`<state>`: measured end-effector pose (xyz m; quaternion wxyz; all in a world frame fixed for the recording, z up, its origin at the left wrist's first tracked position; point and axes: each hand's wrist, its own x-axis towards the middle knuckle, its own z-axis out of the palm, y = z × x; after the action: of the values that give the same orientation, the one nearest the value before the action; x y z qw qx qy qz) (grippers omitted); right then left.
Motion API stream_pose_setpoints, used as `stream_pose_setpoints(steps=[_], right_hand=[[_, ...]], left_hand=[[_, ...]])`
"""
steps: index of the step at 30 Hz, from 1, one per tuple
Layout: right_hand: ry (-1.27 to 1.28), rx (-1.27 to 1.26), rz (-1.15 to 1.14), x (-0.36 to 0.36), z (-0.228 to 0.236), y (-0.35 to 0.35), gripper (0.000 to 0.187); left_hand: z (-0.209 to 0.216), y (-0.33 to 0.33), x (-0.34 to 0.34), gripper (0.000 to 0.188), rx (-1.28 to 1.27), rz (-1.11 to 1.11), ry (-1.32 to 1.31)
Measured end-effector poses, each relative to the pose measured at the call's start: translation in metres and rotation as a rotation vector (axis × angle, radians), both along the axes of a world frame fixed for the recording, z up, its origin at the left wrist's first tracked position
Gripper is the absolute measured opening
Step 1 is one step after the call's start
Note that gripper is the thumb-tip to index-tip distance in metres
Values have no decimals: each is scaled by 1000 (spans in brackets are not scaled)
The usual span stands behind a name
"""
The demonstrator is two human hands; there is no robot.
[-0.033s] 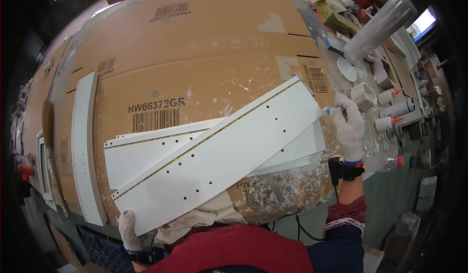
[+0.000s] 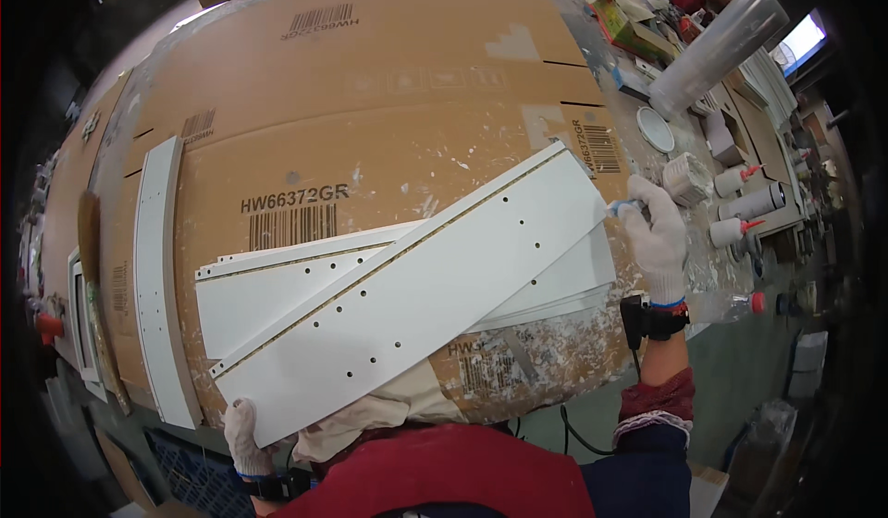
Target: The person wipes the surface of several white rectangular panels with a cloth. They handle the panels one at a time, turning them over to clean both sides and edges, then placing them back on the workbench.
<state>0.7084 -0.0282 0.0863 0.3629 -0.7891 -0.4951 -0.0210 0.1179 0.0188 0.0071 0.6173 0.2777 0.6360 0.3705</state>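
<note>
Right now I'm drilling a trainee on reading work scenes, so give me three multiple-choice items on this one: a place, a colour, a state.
1. Where is the left hand?
A. at the top white panel's near lower end
B. on the glue bottles
C. on the clear tube

2. What colour are the gloves on both hands?
A. black
B. white
C. orange

3. How does the top white panel lie?
A. standing upright
B. rolled up
C. flat, slanted across another white panel

Answers: 1 A, the left hand meets its lower corner; 2 B, the right hand shows a white glove too; 3 C, it crosses the panel under it on the cardboard.
</note>
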Motion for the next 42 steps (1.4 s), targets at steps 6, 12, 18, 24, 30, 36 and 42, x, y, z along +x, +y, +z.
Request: stream_pose_setpoints(steps=[6, 12, 18, 24, 30, 36, 42], right_hand=[[-142, -9, -141, 12, 2, -3, 31], [231, 29, -83, -2, 11, -9, 30], [606, 265, 128, -40, 17, -14, 34], [537, 226, 269, -127, 25, 12, 36], [456, 250, 286, -127, 31, 12, 40], [575, 215, 191, -139, 12, -30, 41], [441, 228, 148, -149, -5, -35, 38]], left_hand=[[-14, 1, -3, 35, 30, -27, 34], [11, -10, 31, 25, 103, -70, -156], [30, 3, 54, 54, -102, -325, -441], [23, -3, 68, 64, -139, -393, -742], [5, 0, 50, 55, -58, -331, -783], [8, -1, 41, 57, 61, -299, -743], [18, -5, 53, 45, -165, -502, -492]])
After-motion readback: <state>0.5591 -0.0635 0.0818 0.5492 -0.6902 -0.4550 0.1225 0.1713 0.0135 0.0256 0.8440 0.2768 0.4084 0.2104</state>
